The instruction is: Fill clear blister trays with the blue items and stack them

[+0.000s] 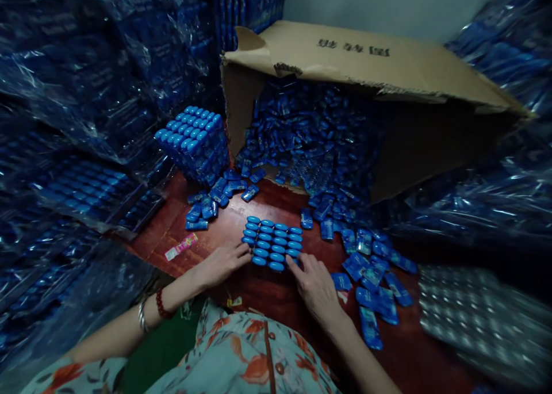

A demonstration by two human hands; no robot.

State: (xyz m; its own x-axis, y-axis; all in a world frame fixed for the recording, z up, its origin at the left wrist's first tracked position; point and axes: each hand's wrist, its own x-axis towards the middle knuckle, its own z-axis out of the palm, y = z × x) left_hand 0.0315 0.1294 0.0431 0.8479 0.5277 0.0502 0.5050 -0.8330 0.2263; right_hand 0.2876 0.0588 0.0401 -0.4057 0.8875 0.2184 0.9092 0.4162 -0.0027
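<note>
A small block of blue packets standing on end [272, 241] sits in neat rows on the red-brown table [267, 302]. My left hand [224, 261] presses its fingertips against the block's left side. My right hand [314, 285] touches the block's near right corner with its fingers. Both hands squeeze the block from either side; neither lifts it. A red bead bracelet and a metal bangle are on my left wrist.
A tipped cardboard box [371, 60] spills several loose blue packets [310, 135] onto the table. A taller stacked block of packets [194, 141] stands at the back left. Scattered packets [371, 279] lie to the right. Plastic-wrapped bundles [73, 112] wall in both sides.
</note>
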